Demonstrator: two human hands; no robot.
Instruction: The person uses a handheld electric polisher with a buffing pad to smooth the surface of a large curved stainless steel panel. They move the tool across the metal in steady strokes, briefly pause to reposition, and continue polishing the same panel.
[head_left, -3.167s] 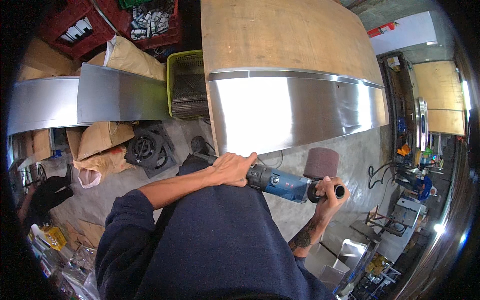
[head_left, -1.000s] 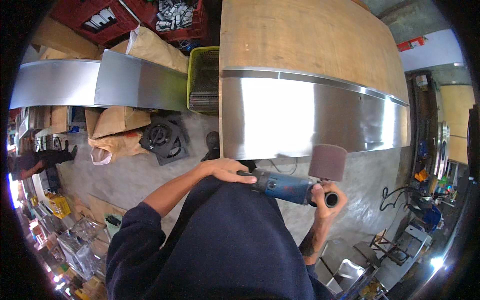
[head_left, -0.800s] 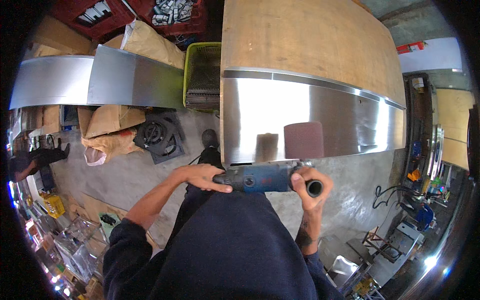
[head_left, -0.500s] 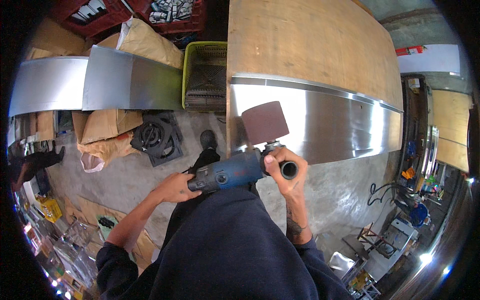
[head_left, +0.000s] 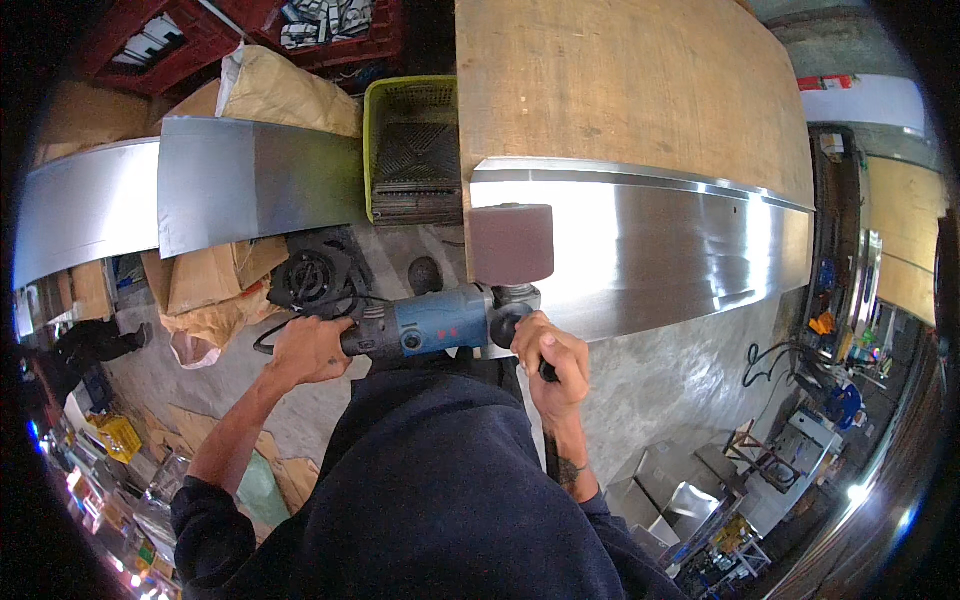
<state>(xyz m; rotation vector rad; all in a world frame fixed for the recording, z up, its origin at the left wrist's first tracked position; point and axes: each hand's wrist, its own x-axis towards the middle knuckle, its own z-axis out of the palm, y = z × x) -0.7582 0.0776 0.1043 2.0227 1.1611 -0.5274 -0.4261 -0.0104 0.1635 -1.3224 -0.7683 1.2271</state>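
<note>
A blue power sander (head_left: pixel 442 320) with a wide brown abrasive drum (head_left: pixel 511 245) lies crosswise in front of me. My left hand (head_left: pixel 312 350) is closed round its dark rear end. My right hand (head_left: pixel 556 362) grips the black side handle near the head. Beneath the drum is the left end of a long, shiny sheet-metal panel (head_left: pixel 670 235) with a folded far edge, lying along the near side of a plywood board (head_left: pixel 630 85). Whether the drum touches the metal I cannot tell.
Left of the board stands a yellow-green crate (head_left: pixel 368 150) with dark plates in it. More sheet metal (head_left: pixel 255 185) spans the left side, near a paper sack (head_left: pixel 290 92). On the floor are cardboard (head_left: pixel 205 268) and a black ring-shaped part (head_left: pixel 312 275). A black hose (head_left: pixel 775 365) curls at right.
Both hands have shifted left with the sander. It has turned so the drum points straight away from me, over the panel's left end. My right wrist has rotated.
</note>
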